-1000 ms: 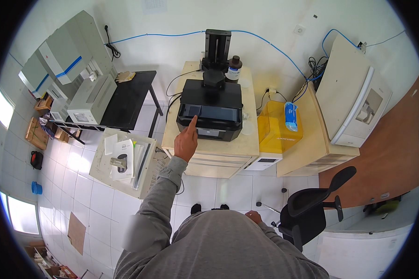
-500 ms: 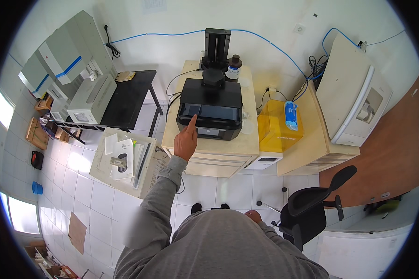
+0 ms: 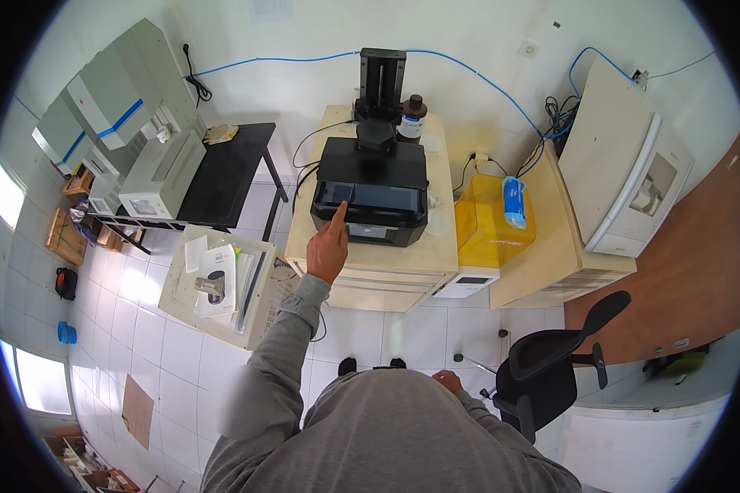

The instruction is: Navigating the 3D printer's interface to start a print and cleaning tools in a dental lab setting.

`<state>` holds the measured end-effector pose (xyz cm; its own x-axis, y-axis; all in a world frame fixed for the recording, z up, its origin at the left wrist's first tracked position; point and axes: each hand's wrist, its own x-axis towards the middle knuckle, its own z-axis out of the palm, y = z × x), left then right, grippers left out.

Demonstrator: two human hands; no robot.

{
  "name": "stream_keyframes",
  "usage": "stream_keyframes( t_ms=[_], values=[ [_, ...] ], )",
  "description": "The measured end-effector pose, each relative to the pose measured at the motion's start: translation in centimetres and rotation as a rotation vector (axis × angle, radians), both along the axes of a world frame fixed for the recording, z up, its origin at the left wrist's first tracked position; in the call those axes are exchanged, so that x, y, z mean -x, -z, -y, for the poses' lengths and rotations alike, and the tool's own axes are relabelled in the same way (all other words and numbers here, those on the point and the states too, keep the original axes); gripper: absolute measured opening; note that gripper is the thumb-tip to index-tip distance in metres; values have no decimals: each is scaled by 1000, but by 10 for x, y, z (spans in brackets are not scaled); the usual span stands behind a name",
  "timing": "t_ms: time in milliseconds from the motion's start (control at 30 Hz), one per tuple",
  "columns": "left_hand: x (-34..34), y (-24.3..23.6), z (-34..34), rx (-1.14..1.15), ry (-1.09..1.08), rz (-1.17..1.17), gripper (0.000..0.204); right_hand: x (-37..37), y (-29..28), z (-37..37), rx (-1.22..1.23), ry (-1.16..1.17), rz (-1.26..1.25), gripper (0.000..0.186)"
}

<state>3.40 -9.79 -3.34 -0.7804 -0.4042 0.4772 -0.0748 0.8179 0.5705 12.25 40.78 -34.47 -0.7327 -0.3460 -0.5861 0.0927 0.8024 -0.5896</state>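
My left hand [image 3: 327, 251] reaches forward with its index finger stretched out and the other fingers curled, holding nothing. Its fingertip rests at the left part of the dark touchscreen [image 3: 384, 198] on the sloped front of a black resin 3D printer [image 3: 372, 161]. Whether the tip presses or just hovers is hard to make out. From the printer's back rises a black vertical column [image 3: 381, 82], with a dark brown bottle [image 3: 412, 122] beside it. My right hand [image 3: 448, 380] hangs low by my right side, mostly hidden behind my grey shirt; its fingers do not show clearly.
Under the printer is a light wooden cabinet [image 3: 370, 279]. To its right stand a yellow translucent cover [image 3: 492, 234] bearing a blue packet [image 3: 514, 203], and a white machine [image 3: 625, 172]. A cart with papers [image 3: 216, 279] is at left. A black chair [image 3: 543, 374] stands at right.
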Motion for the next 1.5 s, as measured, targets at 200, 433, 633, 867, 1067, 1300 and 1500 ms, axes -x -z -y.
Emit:
stream_keyframes(
  t_ms=[200, 433, 633, 867, 1067, 1300, 1500],
  values=[
    [0, -1, -1, 3, 1, 11, 64, 0, 6, -4, 14, 1, -14, 39],
    [-1, 1, 0, 4, 6, 10, 63, 0, -13, 5, 2, 50, 58, 39],
    [0, 1, 0, -1, 11, -8, 63, 0, -11, 5, -17, 42, 47, 39],
    [0, 0, 0, 6, 6, -9, 63, 0, -7, 3, -21, 13, 23, 39],
    [1, -2, -1, 8, 7, -9, 64, 0, 2, -1, -18, 15, 8, 39],
    [0, 0, -1, 9, -1, 0, 63, 0, -6, 4, -19, 39, 45, 39],
    [1, 0, -1, 19, -1, 4, 63, -2, -2, 1, -1, 32, 33, 39]
  ],
)
